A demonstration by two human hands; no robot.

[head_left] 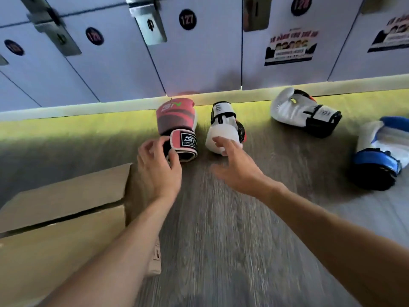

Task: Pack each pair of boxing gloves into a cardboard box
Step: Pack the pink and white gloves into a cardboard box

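Both hands are out over the floor with fingers spread, neither one closed on anything yet. The left hand [158,168] has its fingertips at the cuff of the pink glove [177,125], touching or just short of it (the motion blur makes that hard to settle). The right hand [234,167] hovers with its fingers over the rounded end of the near white glove [223,131].

These two gloves lie side by side just ahead of the hands, close to the base of the lockers [199,63]. Each has its long axis running away from the person toward the lockers. The pink one points its padded fist end at the lockers and its strapped cuff at the left hand; the white one lies the other way round, cuff toward the lockers and padded end toward the right hand. Each hand is nearer its own glove.

A second white glove [305,111] lies well to the right, long axis slanting across the floor, cuff to the right. A blue and white glove [376,156] sits beyond it. The cardboard box [59,209] stands at the left, beside the left forearm, its flaps seemingly closed over.
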